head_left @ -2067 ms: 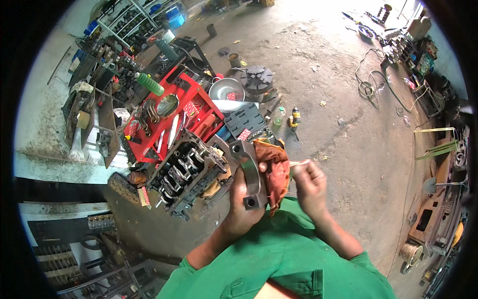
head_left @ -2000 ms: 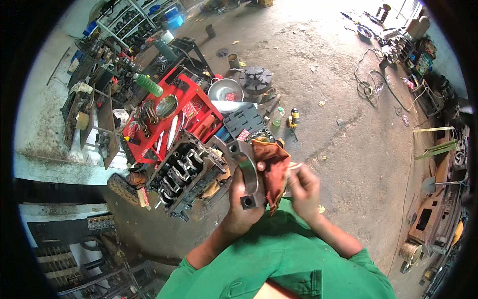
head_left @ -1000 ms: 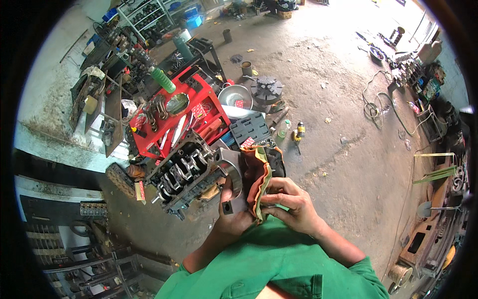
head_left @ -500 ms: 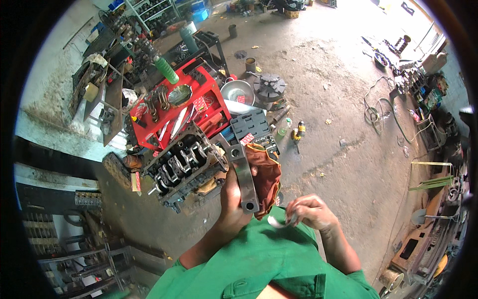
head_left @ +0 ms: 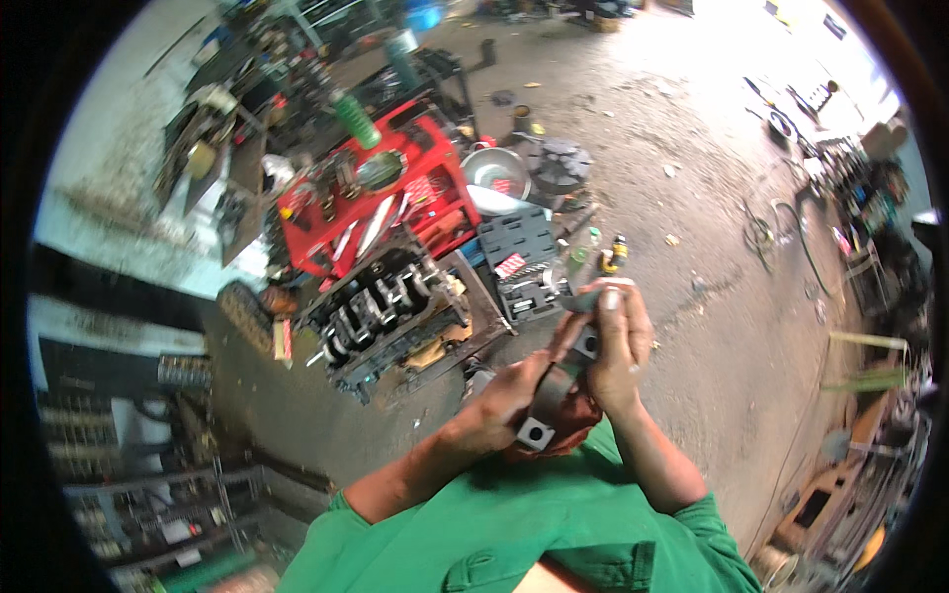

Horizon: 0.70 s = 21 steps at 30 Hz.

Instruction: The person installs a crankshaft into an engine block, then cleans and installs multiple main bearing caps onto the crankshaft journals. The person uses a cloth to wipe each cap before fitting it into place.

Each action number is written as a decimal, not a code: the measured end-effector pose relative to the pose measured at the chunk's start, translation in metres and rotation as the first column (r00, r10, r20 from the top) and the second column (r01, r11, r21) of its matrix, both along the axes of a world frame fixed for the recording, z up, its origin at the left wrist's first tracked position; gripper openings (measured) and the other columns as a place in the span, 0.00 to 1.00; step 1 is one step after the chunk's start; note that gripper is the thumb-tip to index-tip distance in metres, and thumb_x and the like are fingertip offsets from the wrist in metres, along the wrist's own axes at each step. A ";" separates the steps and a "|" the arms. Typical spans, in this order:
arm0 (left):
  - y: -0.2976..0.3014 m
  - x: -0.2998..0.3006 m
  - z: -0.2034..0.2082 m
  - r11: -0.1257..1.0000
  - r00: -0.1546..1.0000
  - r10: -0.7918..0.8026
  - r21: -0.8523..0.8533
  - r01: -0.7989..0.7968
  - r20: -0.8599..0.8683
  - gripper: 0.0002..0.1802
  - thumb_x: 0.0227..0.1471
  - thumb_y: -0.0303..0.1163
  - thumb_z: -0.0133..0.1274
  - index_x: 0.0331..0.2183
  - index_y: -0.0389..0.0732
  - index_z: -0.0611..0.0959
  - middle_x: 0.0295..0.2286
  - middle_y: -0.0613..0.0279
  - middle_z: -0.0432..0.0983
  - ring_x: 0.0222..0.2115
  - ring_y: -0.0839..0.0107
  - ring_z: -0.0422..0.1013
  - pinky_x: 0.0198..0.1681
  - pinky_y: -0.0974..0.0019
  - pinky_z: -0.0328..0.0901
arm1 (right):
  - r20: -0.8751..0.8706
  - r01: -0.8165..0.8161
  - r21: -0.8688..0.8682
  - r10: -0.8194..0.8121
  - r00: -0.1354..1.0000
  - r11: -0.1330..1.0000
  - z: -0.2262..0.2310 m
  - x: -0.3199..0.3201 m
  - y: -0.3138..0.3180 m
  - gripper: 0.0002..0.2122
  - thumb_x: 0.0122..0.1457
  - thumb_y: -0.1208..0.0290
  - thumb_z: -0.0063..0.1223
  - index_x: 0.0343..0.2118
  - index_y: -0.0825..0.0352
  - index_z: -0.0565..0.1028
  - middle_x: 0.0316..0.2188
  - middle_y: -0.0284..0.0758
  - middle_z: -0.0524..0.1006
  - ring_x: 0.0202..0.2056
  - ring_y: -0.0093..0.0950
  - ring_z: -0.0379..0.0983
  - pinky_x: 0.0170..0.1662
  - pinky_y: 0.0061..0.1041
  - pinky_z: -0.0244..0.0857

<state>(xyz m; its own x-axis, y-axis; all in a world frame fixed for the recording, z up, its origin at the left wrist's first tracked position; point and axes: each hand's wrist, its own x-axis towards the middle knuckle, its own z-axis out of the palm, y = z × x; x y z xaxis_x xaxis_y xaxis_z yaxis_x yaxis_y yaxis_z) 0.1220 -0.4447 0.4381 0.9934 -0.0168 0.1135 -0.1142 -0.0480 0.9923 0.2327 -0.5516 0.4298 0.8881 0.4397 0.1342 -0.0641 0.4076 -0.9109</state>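
Note:
My left hand (head_left: 507, 397) is closed around a grey metal bearing cap (head_left: 547, 403), which is tilted in front of my chest. The cap has a square end with a bolt hole at each side of its curved middle. A reddish-brown cloth (head_left: 573, 427) hangs beneath the cap. My right hand (head_left: 625, 346) is closed at the cap's far end, its fingers pinching a thin curved grey bearing shell (head_left: 581, 300). Motion blurs the shell, and the fingers partly hide it. Left of my hands is an engine block (head_left: 435, 329) with a crankshaft (head_left: 361, 314) lying in it.
Beyond the block stands a red tool tray (head_left: 435, 148) with a green bottle (head_left: 356, 121) and loose parts. An opened socket case (head_left: 514, 237), a metal bowl (head_left: 496, 178) and a yellow-black drill (head_left: 615, 255) are to its right. Shelves of parts line the left side.
My right hand has come up from beside my apron to the cap, bringing the shell. The cap has tilted, its far end leaning right, and my left hand has shifted right. The view has turned slightly.

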 end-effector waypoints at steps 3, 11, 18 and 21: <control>0.002 -0.008 0.001 0.903 0.935 -0.003 -0.403 -0.150 -0.354 0.36 0.66 0.56 0.30 0.56 0.32 0.68 0.38 0.57 0.77 0.36 0.73 0.74 0.40 0.71 0.68 | -0.107 0.123 0.042 -0.117 0.987 0.992 0.002 -0.008 0.010 0.14 0.72 0.61 0.36 0.39 0.67 0.68 0.14 0.36 0.71 0.16 0.25 0.68 0.23 0.23 0.64; 0.015 -0.023 -0.032 0.927 0.937 0.325 0.154 -0.343 0.128 0.54 0.50 0.77 0.40 0.52 0.31 0.75 0.53 0.50 0.64 0.48 0.61 0.66 0.52 0.59 0.62 | -0.480 0.149 0.195 -0.038 0.876 0.969 -0.002 0.008 0.026 0.16 0.71 0.56 0.40 0.35 0.66 0.66 0.19 0.33 0.67 0.21 0.28 0.68 0.28 0.29 0.67; 0.007 -0.031 -0.048 0.524 0.773 0.624 0.672 -0.523 0.115 0.31 0.38 0.40 0.64 0.45 0.36 0.78 0.41 0.48 0.64 0.45 0.49 0.65 0.51 0.50 0.61 | -0.520 0.184 0.227 -0.041 0.853 0.956 -0.001 0.008 0.028 0.16 0.71 0.56 0.39 0.34 0.67 0.66 0.20 0.33 0.67 0.24 0.28 0.66 0.34 0.29 0.65; 0.019 -0.035 -0.057 0.625 0.701 0.678 0.675 -0.392 -0.221 0.45 0.37 0.59 0.69 0.49 0.37 0.75 0.42 0.48 0.64 0.47 0.48 0.65 0.52 0.50 0.62 | -0.423 0.251 0.242 -0.131 0.896 0.937 0.007 0.010 0.022 0.16 0.72 0.58 0.38 0.38 0.68 0.68 0.20 0.32 0.67 0.25 0.26 0.66 0.36 0.29 0.66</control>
<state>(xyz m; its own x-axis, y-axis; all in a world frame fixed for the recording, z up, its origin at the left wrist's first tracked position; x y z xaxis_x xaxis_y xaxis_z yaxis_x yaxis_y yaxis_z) 0.0867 -0.4258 0.3811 0.7703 0.6195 -0.1514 0.5303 -0.4904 0.6916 0.2432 -0.5295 0.4366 0.9556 0.2522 -0.1522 -0.2874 0.6851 -0.6694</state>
